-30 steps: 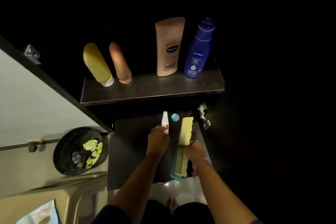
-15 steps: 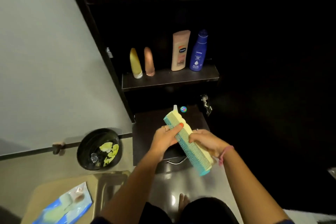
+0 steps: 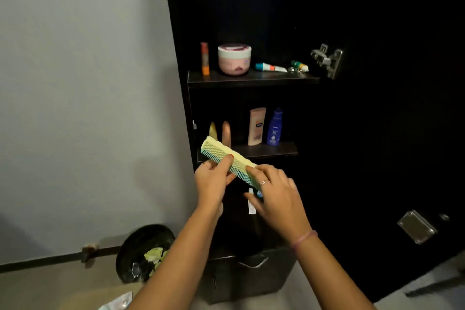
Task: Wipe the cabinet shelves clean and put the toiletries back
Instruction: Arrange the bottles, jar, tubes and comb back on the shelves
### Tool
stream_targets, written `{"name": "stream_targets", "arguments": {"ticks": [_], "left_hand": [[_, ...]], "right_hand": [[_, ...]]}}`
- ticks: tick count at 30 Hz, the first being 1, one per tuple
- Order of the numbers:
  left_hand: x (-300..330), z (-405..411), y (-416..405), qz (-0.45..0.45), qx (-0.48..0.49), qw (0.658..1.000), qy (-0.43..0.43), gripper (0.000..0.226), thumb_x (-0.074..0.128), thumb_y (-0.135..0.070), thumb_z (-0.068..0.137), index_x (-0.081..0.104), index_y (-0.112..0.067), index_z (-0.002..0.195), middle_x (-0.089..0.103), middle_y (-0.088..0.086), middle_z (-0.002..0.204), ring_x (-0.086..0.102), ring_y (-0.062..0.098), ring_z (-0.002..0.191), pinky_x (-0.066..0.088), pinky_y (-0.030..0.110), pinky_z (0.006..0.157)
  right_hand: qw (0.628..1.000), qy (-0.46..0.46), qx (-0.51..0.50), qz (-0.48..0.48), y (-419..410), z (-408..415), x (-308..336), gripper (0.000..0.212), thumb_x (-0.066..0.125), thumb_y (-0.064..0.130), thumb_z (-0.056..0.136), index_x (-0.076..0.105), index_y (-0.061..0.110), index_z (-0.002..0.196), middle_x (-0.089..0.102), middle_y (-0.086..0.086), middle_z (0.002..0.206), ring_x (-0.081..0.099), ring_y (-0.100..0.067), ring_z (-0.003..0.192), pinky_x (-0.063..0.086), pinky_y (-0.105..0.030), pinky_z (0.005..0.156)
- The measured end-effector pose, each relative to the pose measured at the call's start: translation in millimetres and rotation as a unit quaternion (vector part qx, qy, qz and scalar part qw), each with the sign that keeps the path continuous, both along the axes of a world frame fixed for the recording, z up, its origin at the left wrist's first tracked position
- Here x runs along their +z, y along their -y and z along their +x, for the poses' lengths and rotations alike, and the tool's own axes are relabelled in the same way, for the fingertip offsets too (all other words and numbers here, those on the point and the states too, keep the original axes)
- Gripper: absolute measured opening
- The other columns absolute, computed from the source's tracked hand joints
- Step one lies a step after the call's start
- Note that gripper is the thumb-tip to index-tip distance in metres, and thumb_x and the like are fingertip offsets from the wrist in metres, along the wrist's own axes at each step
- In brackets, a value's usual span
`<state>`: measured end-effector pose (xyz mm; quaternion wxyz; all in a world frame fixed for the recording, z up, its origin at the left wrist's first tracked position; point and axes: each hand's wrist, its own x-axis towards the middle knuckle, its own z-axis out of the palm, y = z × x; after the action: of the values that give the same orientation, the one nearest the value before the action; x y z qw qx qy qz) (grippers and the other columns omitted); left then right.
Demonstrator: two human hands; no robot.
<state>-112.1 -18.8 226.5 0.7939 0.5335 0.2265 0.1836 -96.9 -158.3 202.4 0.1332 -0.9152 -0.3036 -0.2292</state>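
Observation:
A yellow comb with teal teeth point(image 3: 221, 152) is held slanted in front of the dark cabinet. My left hand point(image 3: 214, 178) grips its middle with thumb on top. My right hand point(image 3: 273, 192) lies over its lower end, fingers spread across the teeth. The middle shelf point(image 3: 271, 150) carries a yellow tube, a brown tube point(image 3: 226, 131), a peach lotion bottle point(image 3: 256, 126) and a blue Nivea bottle point(image 3: 275, 127). On the upper shelf point(image 3: 251, 78) stand an orange stick point(image 3: 205, 58), a pink jar point(image 3: 234, 58), a small tube point(image 3: 270, 67) and a keyring item point(image 3: 299, 66).
A white tube point(image 3: 251, 205) and a round blue item lie on the lowest surface, partly behind my right hand. A black bin point(image 3: 143, 251) with yellow-green scraps stands on the floor at left. The open cabinet door point(image 3: 402, 133) is at right, the pale wall point(image 3: 88, 108) at left.
The view has tilted up, bringing the upper shelf into sight. Both hands have lifted the comb off the lowest surface to the height of the middle shelf.

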Motion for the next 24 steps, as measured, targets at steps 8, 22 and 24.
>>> {"name": "stream_targets", "arguments": {"ticks": [8,22,24], "left_hand": [[89,18,-8,0.080,-0.035,0.991,0.102,0.058,0.074,-0.040,0.073,0.058,-0.001,0.112,0.069,0.013,0.093,0.069,0.020,0.078,0.055,0.025,0.061],[282,88,-47,0.863,0.213,0.383,0.252,0.037,0.050,-0.022,0.087,0.060,-0.010,0.120,0.065,0.013,0.117,0.061,0.031,0.111,0.040,0.053,0.100],[305,97,-53,0.863,0.233,0.374,0.246,0.036,0.050,-0.018,0.087,0.061,-0.010,0.120,0.065,0.013,0.115,0.062,0.031,0.106,0.042,0.052,0.098]], "right_hand": [[0.974,0.213,0.006,0.083,0,41,86,0.040,0.058,0.009,0.082,0.061,0.017,0.122,0.067,-0.007,0.103,0.065,-0.026,0.091,0.053,-0.035,0.070],[0.898,0.410,0.007,0.160,7,134,290,0.034,0.058,0.011,0.083,0.066,0.026,0.113,0.066,0.002,0.104,0.062,-0.021,0.088,0.042,-0.034,0.072],[0.899,0.414,0.031,0.143,3,148,313,0.034,0.054,0.013,0.084,0.064,0.021,0.115,0.064,-0.001,0.104,0.060,-0.023,0.086,0.043,-0.035,0.070]]}}
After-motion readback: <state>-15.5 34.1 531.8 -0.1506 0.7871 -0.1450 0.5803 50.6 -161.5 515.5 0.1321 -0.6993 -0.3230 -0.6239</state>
